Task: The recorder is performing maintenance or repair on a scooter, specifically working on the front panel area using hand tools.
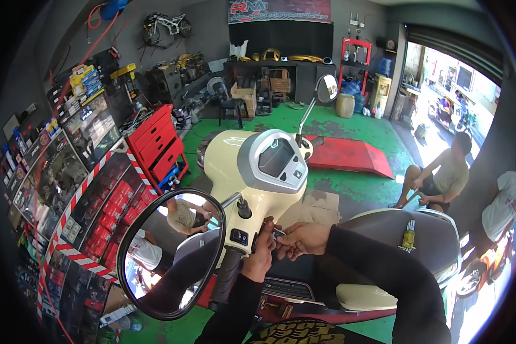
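A cream scooter (228, 163) stands in front of me, with a grey-framed display (274, 159) on its handlebar cover. Just below that cover, my left hand (260, 255) is raised with its fingers bent together against the cream body. My right hand (304, 239) meets it from the right, its fingers pinched near a small greyish piece (278, 234). Fingers hide most of this piece, so its kind does not show. Left of my hands are the black handlebar grip (227, 274), a switch block (240, 236) and a round mirror (172, 255).
A small yellow object (407, 236) lies on the dark seat (378, 229). One person (450, 172) sits at the right; another in a white shirt (501, 203) is farther right. Behind the scooter are a red tool cabinet (155, 143) and a red ramp (344, 157) on the green floor.
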### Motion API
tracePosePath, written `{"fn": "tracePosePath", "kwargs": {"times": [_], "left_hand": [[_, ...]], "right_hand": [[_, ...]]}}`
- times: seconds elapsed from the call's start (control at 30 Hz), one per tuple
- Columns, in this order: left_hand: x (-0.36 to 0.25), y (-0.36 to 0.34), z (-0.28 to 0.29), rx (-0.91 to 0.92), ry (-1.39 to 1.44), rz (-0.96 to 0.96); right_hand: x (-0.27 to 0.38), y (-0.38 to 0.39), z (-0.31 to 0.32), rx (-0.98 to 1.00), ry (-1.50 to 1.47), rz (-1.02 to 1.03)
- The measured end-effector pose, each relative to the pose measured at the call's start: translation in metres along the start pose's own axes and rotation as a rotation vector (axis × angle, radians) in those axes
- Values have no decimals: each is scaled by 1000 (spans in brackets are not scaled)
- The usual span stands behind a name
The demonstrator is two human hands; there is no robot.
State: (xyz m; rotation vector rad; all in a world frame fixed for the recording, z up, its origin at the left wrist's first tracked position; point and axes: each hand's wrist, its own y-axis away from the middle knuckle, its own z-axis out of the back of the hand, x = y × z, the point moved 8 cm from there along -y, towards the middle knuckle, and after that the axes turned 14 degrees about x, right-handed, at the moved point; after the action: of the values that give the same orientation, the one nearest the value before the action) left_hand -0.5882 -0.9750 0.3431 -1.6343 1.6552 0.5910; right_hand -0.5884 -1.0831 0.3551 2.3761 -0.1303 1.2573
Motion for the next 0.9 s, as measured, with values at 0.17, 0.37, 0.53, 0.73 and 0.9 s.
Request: {"fn": "tracePosePath", "kwargs": {"times": [0.17,0.37,0.53,0.73,0.9], "left_hand": [[4,-2,6,-3,49,-9],[4,-5,5,11,45,-25],[5,-3,7,1,84,-30],[3,1,2,2,80,-16],[8,-4,9,72,97,11]], "right_hand": [[11,7,-5,30,11,-24],[15,10,-4,110,135,-70],[12,5,8,70,274,-101],[10,-1,10,44,264,-66],[14,1,10,-100,338,-90]]}}
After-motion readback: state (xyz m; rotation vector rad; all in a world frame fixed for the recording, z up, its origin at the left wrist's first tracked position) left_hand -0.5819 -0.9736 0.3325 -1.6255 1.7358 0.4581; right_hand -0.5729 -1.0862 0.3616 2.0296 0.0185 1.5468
